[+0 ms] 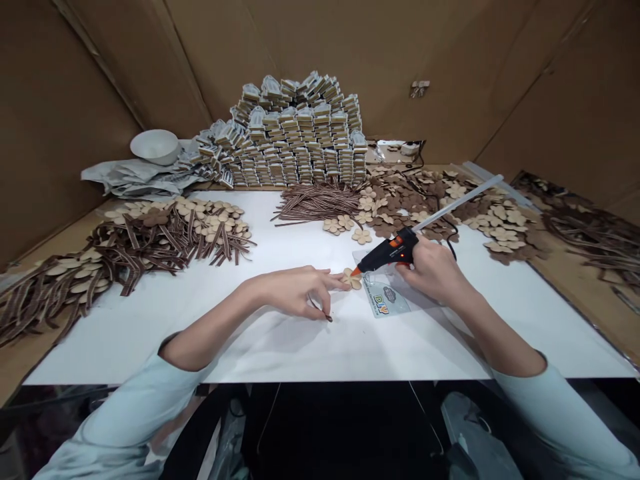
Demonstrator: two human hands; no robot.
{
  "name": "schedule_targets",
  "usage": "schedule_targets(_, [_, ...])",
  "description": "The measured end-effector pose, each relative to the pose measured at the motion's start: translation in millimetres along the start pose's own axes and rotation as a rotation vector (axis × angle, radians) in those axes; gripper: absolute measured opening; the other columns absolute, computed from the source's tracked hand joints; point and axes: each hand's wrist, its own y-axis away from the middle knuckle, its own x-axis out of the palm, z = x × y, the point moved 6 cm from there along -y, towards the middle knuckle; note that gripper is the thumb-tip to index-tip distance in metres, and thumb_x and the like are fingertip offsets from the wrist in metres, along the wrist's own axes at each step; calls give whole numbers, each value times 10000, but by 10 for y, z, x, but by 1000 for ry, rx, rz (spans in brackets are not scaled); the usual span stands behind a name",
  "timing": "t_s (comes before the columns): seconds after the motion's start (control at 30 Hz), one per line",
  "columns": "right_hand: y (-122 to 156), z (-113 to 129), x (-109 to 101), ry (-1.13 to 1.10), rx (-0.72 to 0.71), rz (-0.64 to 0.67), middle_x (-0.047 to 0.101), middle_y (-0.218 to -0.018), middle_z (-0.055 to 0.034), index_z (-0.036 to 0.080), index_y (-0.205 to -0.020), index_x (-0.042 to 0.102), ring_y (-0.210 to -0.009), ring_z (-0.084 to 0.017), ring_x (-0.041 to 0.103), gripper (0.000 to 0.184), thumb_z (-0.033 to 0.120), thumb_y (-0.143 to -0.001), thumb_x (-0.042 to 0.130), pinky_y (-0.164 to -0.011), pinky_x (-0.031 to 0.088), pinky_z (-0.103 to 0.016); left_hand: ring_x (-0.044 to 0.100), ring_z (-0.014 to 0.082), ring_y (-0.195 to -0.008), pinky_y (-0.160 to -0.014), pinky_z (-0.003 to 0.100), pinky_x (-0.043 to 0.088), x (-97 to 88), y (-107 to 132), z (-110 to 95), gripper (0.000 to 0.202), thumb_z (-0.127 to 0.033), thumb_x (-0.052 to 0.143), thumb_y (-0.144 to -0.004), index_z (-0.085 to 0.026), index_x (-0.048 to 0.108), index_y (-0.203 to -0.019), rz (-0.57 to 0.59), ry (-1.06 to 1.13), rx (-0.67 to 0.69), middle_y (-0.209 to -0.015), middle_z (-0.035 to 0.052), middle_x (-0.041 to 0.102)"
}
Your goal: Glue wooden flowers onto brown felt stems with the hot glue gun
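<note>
A small wooden flower cutout (352,279) lies on the white desk (150,333), touched by the outstretched fingers (327,281) of the left hand (295,291); whether they grip the thin brown strip (320,310) beneath them, I cannot tell. The right hand (430,267) closes around a black glue gun (385,253), its nozzle just beside the flower. A white bowl (154,147) sits far back, its inside hidden.
</note>
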Motion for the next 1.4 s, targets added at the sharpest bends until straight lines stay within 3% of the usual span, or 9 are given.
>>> schedule_targets(0.23, [-8,-9,-3,4,17,-7,593,-809,-110,115,-872,563,-680,-224,547,280,300,-689,462,-552,345,-289,347,218,-1250,-1020,310,271,2,-1,5,119,-200,595,-720,-223,701,-768,1,24,-7,-1340,-1,410])
schedule_targets(0.43, [-15,-20,39,28,10,12,590,-840,-125,103,-861,556,-699,-221,547,259,263,-695,441,-558,333,-285,398,208,-1218,-1066,334,170,-1,-9,-12,113,-224,589,-739,-214,697,-772,9,46,-8,-1338,29,409])
schedule_targets(0.63, [-2,-11,49,-4,-16,-31,589,-821,-104,116,-884,546,-701,-217,538,277,290,-692,450,-554,326,-280,334,246,-1255,-1049,332,218,11,-6,5,145,-265,576,-749,-202,702,-785,40,32,-47,-1364,8,367])
schedule_targets(0.83, [10,10,55,-15,-29,7,585,-856,-124,101,-947,537,-711,-222,545,298,238,-714,412,-557,325,-285,330,213,-1260,-1066,325,169,7,-15,-15,121,-198,586,-732,-205,697,-782,42,53,-10,-1364,13,363])
schedule_targets(1.4, [6,25,62,-14,-30,1,580,-885,-115,101,-964,533,-729,-225,549,332,293,-709,440,-560,328,-290,308,223,-1270,-1074,358,146,8,-16,-36,125,-181,592,-727,-216,698,-782,43,75,-3,-1371,3,342])
